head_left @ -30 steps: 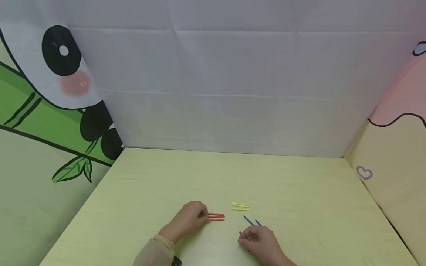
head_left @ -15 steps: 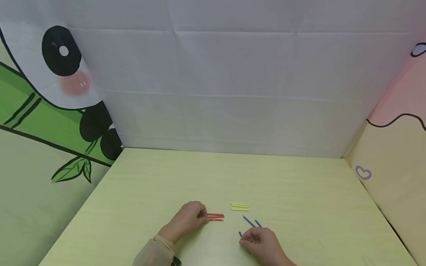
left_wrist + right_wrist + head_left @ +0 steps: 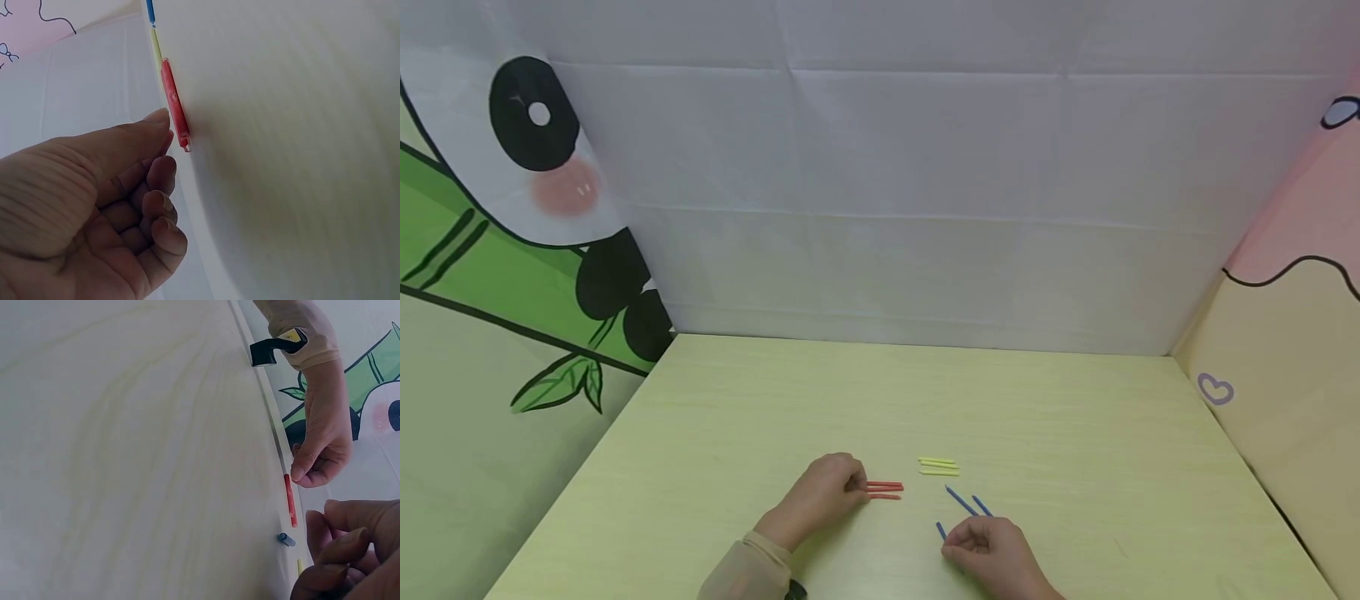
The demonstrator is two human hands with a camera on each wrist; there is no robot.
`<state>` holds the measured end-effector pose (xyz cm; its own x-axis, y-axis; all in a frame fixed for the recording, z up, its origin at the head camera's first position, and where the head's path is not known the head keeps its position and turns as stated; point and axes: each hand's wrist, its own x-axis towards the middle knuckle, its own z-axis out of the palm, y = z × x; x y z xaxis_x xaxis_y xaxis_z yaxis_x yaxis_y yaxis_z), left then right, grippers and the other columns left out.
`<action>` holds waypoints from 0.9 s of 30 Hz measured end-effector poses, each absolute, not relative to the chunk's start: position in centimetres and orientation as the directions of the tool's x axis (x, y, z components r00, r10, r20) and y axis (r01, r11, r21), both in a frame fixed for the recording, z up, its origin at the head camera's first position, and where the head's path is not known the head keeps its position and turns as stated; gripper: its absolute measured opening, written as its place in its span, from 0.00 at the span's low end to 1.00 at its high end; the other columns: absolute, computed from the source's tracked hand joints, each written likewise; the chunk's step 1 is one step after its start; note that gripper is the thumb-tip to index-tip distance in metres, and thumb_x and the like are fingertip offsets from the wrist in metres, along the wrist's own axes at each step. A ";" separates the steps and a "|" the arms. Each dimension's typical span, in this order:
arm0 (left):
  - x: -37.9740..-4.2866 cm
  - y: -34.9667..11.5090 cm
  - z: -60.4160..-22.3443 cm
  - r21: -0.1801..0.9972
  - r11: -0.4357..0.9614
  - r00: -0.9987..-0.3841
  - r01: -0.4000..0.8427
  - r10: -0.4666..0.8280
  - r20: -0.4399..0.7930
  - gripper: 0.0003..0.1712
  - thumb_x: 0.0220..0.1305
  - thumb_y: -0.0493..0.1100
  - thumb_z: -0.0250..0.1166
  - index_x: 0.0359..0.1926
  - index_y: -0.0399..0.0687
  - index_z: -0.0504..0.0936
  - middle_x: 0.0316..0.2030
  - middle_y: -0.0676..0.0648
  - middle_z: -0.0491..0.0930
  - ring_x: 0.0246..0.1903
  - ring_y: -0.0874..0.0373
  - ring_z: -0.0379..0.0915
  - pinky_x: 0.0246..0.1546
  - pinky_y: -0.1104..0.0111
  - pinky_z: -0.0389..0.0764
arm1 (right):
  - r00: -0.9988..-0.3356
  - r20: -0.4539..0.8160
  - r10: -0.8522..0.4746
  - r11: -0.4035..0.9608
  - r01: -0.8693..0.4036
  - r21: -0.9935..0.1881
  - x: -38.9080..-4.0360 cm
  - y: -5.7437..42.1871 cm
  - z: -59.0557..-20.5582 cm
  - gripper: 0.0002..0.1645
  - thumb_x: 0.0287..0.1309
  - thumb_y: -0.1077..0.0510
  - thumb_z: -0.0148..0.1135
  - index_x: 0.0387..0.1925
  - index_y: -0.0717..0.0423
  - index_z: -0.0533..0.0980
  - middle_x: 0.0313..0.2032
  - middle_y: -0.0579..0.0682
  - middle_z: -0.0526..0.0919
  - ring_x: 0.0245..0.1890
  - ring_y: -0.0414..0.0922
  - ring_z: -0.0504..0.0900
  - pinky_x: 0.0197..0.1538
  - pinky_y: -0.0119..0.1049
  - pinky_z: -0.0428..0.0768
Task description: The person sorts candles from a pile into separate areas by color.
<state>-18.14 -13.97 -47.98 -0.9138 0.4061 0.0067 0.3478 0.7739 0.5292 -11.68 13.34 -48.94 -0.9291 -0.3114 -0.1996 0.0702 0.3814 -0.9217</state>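
Observation:
In the head view, my left hand (image 3: 823,500) has its thumb and forefinger at the left ends of several red sticks (image 3: 883,490), pinching the nearest one. The left wrist view shows the curled fingers close beside a red stick (image 3: 175,103) lying along the table. My right hand (image 3: 988,550), fingers bent, is low over several blue sticks (image 3: 961,500) and covers parts of them. From the right wrist, one blue stick (image 3: 286,539) appears beside the bent fingers. Whether they grip another stick is hidden.
Several yellow sticks (image 3: 937,467) lie in a tidy row just behind the blue ones, on the pale yellow table (image 3: 737,400). A white sheet (image 3: 880,167) rises at the back edge, with painted side panels left and right.
My right hand has shifted slightly right and toward the near edge, uncovering more of the blue sticks. The nearest red stick has slid a little left at my left fingertips.

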 end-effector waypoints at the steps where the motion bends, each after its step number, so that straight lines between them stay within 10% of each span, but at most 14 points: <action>1: -18.1 -13.9 -48.0 0.533 0.771 -0.913 0.349 0.408 0.006 0.09 0.54 0.38 0.73 0.24 0.52 0.80 0.23 0.60 0.72 0.25 0.67 0.65 0.29 0.71 0.72 | -0.930 -0.201 -0.308 0.384 0.072 -0.921 -11.6 13.4 -48.9 0.07 0.54 0.58 0.71 0.29 0.58 0.82 0.25 0.44 0.82 0.29 0.41 0.77 0.33 0.29 0.75; 27: -16.9 -9.7 -47.1 0.568 0.689 -0.842 0.451 0.538 0.016 0.08 0.53 0.41 0.74 0.25 0.52 0.81 0.23 0.63 0.70 0.25 0.71 0.65 0.31 0.75 0.72 | -0.936 -0.213 -0.281 0.353 0.106 -0.930 -11.3 14.2 -49.0 0.08 0.53 0.58 0.71 0.30 0.59 0.81 0.26 0.46 0.82 0.28 0.41 0.79 0.33 0.29 0.75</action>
